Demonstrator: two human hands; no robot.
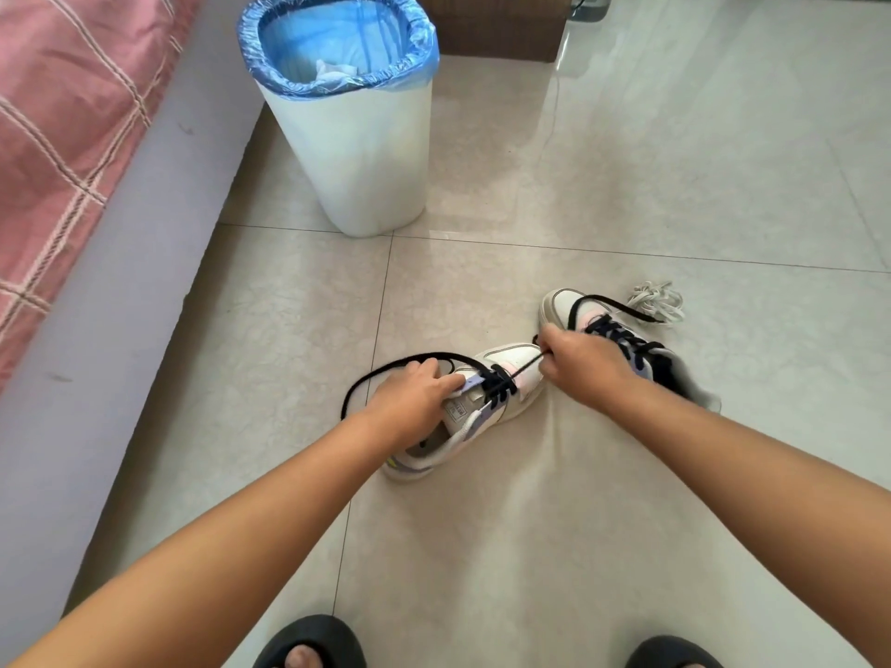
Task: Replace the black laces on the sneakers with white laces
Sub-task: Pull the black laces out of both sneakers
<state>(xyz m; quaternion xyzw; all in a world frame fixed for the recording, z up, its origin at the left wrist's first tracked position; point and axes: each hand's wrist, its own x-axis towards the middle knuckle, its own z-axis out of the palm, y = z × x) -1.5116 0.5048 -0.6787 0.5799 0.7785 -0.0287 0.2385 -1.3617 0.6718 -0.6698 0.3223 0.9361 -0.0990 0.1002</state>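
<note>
Glossy beige tiled floor (675, 161), bin (366, 151)

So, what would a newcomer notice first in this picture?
Two hands work on the near sneaker on the floor: the left hand holds it, and the right hand pulls its black lace. Behind stands a white bin with a blue liner; white laces lie right.
</note>
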